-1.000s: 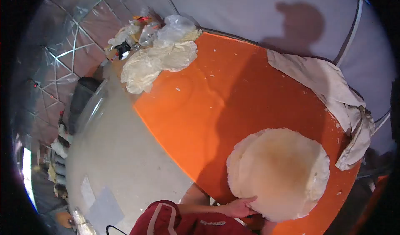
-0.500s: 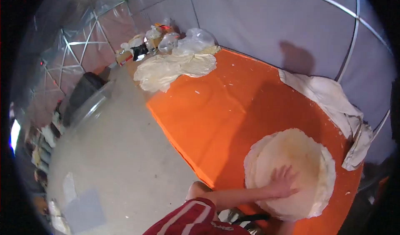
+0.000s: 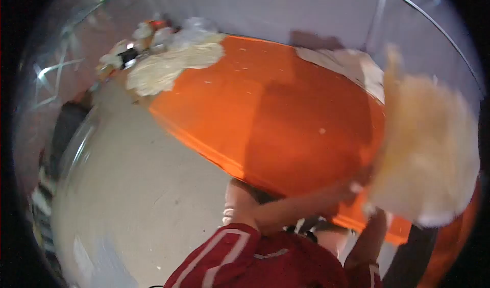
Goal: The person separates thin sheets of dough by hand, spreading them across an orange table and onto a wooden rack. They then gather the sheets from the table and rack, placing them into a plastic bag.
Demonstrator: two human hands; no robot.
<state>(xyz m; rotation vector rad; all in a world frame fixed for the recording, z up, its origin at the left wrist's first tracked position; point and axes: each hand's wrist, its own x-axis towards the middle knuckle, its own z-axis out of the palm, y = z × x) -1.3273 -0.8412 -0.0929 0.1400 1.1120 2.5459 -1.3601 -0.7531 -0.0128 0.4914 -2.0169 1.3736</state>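
Observation:
A stack of thin round flatbreads (image 3: pixel 426 150), pale with browned patches, is raised off the orange cloth at the right and tilted up, blurred by motion. My left hand (image 3: pixel 361 182) is at its left edge, the arm stretched across my body; the fingers are smeared and partly hidden by the stack. My right hand (image 3: pixel 378 214) grips the lower left edge from below, its fingers mostly covered by the bread.
An orange cloth (image 3: pixel 214 109) with scattered crumbs covers the low surface. More thin flatbread sheets (image 3: pixel 166 68) lie at its far left, beside plastic bags (image 3: pixel 196 30). A whitish cloth (image 3: pixel 352 66) lies along the grey wall. Grey floor (image 3: pixel 138 176) is at the left.
The flatbread stack has gone from lying on the orange cloth, under my flat left hand, to being lifted and tilted at the right. My right arm has come into view. The camera view has shifted.

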